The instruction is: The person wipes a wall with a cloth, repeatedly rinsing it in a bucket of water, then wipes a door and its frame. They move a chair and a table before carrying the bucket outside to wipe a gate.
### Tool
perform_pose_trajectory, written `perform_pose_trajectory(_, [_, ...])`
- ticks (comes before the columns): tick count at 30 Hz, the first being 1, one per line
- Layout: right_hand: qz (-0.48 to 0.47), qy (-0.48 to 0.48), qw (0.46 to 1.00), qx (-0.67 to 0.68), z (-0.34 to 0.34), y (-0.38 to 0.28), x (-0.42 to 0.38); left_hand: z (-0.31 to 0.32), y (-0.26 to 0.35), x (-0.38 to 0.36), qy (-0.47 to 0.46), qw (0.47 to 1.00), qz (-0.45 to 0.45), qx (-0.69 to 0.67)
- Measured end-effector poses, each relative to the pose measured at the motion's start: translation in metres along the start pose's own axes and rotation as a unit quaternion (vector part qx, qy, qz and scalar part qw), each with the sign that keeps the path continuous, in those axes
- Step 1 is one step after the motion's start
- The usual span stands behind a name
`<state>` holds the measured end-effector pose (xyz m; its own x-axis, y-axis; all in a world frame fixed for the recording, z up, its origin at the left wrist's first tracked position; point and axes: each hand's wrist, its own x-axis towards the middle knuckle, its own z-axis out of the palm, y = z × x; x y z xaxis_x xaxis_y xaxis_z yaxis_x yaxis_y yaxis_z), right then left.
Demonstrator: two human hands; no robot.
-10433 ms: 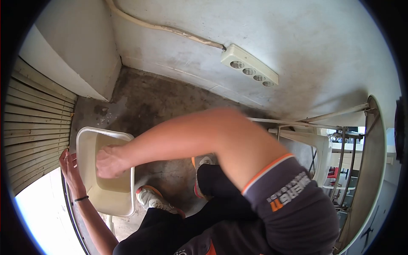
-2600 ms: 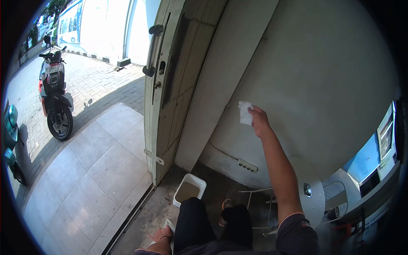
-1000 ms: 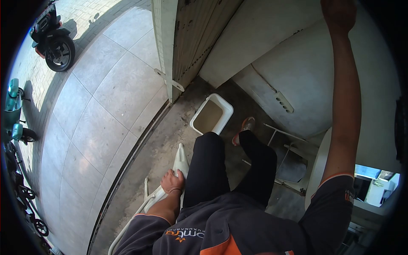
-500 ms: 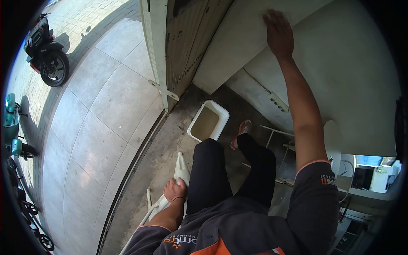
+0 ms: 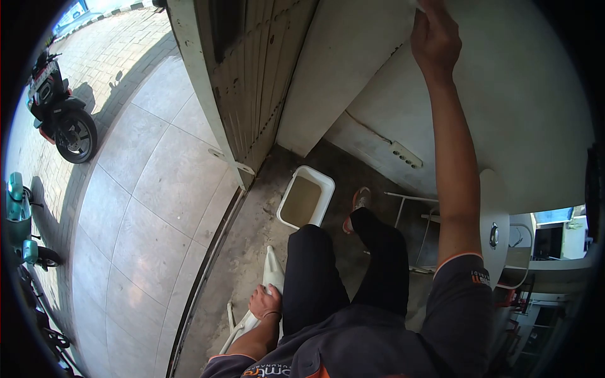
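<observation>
My left hand (image 5: 265, 302) is closed over a pale plastic piece (image 5: 273, 268) beside my left thigh. It looks like part of a chair, with its pointed end toward the bucket. High up, my right hand (image 5: 437, 41) is raised against the pale wall (image 5: 510, 113). Its fingers are bent together and partly cut off by the top edge; a small whitish patch shows at the fingertips, too unclear to name. On the floor ahead of my knees stands a white bucket (image 5: 326, 203) with murky liquid in it.
A folding metal door (image 5: 252, 82) stands open at the left of the wall, above a floor track. A power strip (image 5: 406, 155) hangs on the wall. White metal legs (image 5: 413, 200) and a round-edged white panel (image 5: 495, 208) are at the right. Outside, a motorcycle (image 5: 66, 120) is parked.
My right hand has gone from spread flat on the wall to bent fingers, higher up and slightly right. The view has shifted, so the bucket and door appear lower. My left hand keeps its place.
</observation>
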<state>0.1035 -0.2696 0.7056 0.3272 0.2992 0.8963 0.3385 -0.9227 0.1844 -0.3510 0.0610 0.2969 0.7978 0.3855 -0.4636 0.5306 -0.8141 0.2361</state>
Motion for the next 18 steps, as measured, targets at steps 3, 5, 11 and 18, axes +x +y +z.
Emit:
perform_pose_trajectory(3, [-0.128,0.065,0.983,-0.118,0.003,0.002,0.020,0.004,0.000,0.002,0.005,1.000,0.010,0.003])
perform_pose_trajectory(5, [-0.151,0.011,0.982,-0.110,0.035,0.022,-0.010,0.005,-0.001,0.002,0.009,1.000,0.017,0.005])
perform_pose_trajectory(11, [-0.123,-0.054,0.987,-0.093,0.084,0.030,-0.112,0.009,-0.002,0.003,0.008,0.999,0.032,0.004])
perform_pose_trajectory(18, [-0.100,-0.096,0.983,-0.122,0.118,0.027,-0.216,0.011,0.001,0.005,0.004,0.998,0.053,0.022])
